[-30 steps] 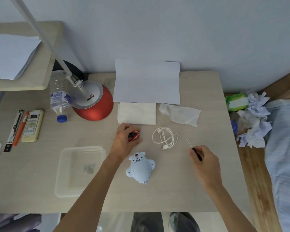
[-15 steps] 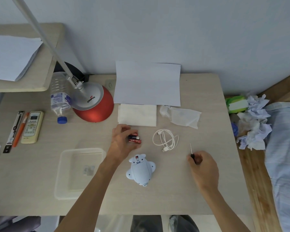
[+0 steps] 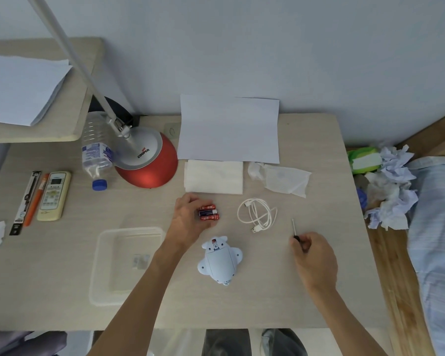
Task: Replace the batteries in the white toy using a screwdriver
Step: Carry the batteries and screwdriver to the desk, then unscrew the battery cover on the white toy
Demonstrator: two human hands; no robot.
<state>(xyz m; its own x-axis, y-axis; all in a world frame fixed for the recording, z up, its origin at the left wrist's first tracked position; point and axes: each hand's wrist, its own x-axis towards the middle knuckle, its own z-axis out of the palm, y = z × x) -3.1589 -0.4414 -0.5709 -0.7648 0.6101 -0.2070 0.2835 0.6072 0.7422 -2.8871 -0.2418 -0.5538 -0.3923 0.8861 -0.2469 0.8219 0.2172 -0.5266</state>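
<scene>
So we've just put the batteries [image 3: 209,214] down on the desk [image 3: 319,291]: a second ago our left hand [image 3: 188,222] was closed over them, and now 3 of them lie side by side just beyond the toy, 2 red ones with a dark one between. The fingers on that hand have loosened and spread, resting right against the left end of the little stack but not really pinching anything anymore. Our right hand [image 3: 313,255] hasn't done much; it's curled tight around the dark handle of the screwdriver [image 3: 294,230], thin shaft poking up and away from us, well off to the right of the toy. The white toy [image 3: 220,262] sits belly-up between our 2 hands, near the front-middle of the desk, with the compartment cover looking shut and a small red spot near its top end. The coiled white cable [image 3: 257,214] is between the batteries and the screwdriver, touching neither. Our guess is the cells are now staged, so next up is steadying the toy with the free hand and bringing the driver over to the cover screw. Can't tell from here whether these are the fresh cells or the old ones.
</scene>
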